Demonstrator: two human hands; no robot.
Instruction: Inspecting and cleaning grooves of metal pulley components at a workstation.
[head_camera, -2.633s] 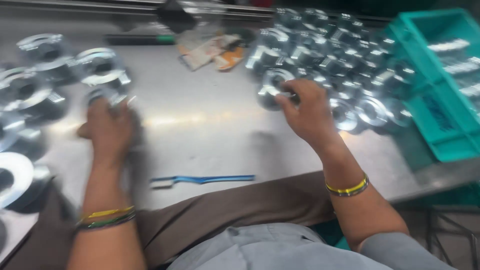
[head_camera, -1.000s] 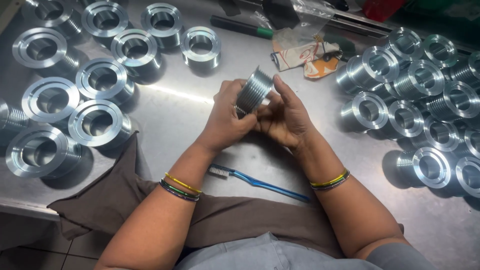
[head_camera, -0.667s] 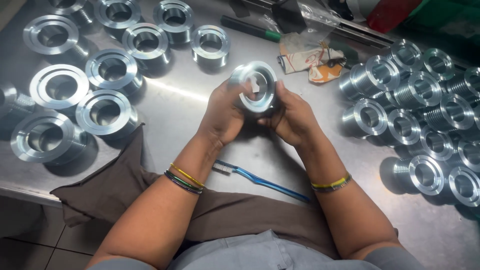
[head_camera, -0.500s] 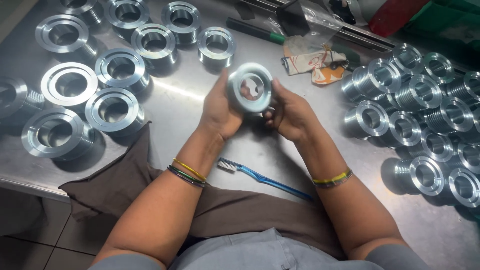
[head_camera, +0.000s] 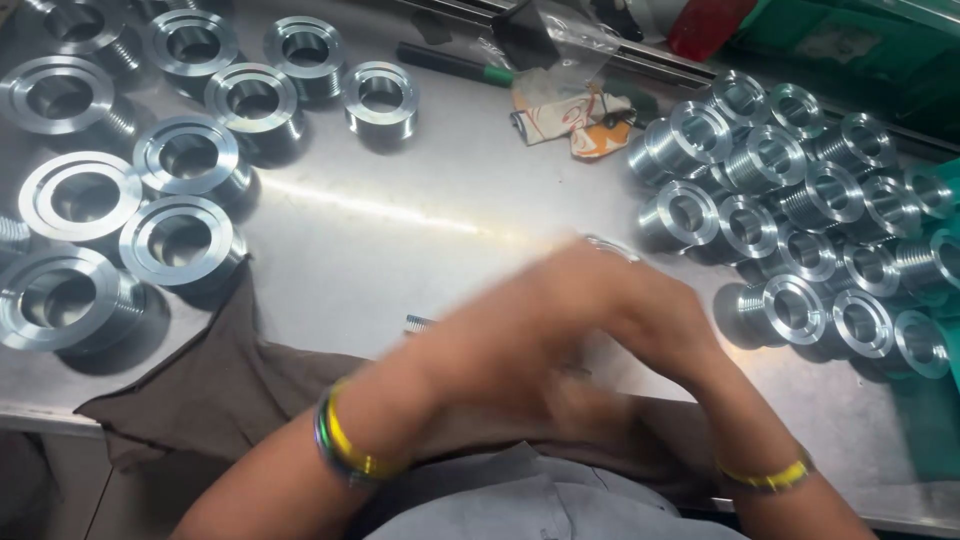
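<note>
Both forearms raised over the near edge of the worktop, crossing toward the middle. Left hand (head_camera: 530, 330) blurred by motion, reaching to the right, lying across and in front of the right one. Right hand (head_camera: 660, 310) also blurred, back turned up, fingers not possible to separate. Left wrist with yellow and dark bangles (head_camera: 345, 450), right wrist with a thin yellow bangle (head_camera: 765, 475). Grasp of either hand not readable.

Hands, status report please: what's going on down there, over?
Left hand and right hand together mid-table, blurred; grip unclear. Metal ring edge peeking above them. Threaded fittings to the right, apart.
</note>
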